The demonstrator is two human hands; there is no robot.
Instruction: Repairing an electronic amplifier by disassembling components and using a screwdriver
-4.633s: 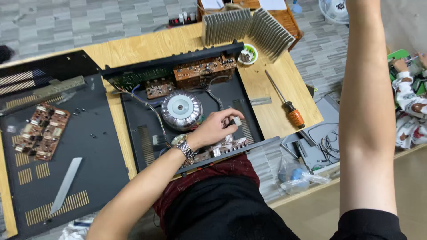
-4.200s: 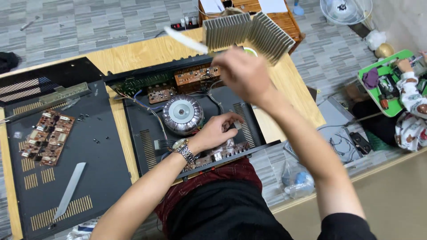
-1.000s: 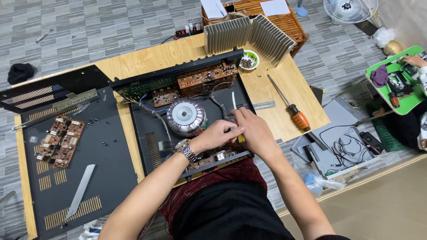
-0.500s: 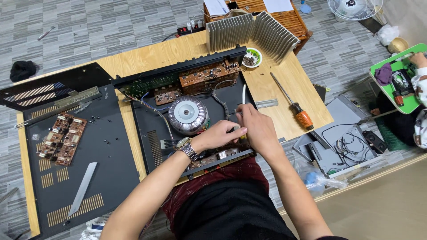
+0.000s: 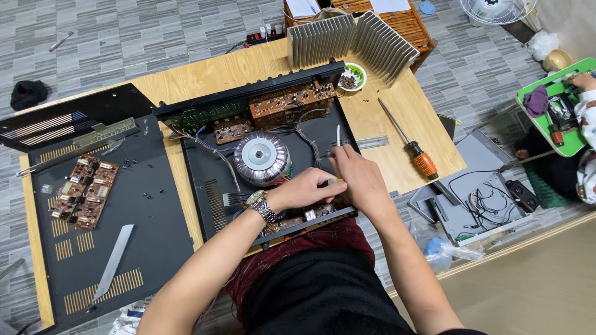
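Around you: grey striped plank floor point(image 5: 155, 37), wooden table point(image 5: 205, 74) in even light, woven basket point(image 5: 406, 25) behind it, white fan point(image 5: 496, 9) far right.

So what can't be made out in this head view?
- What the right hand pinches: only a thin white tip shows; its fingers hide the rest.
- Circuit board at the open black metal chassis's near edge: covered by the left hand.
- Small green-rimmed bowl's contents: too small.

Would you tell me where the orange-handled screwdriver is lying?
The screwdriver lies on the wooden table, right of the open chassis, beyond the right hand.
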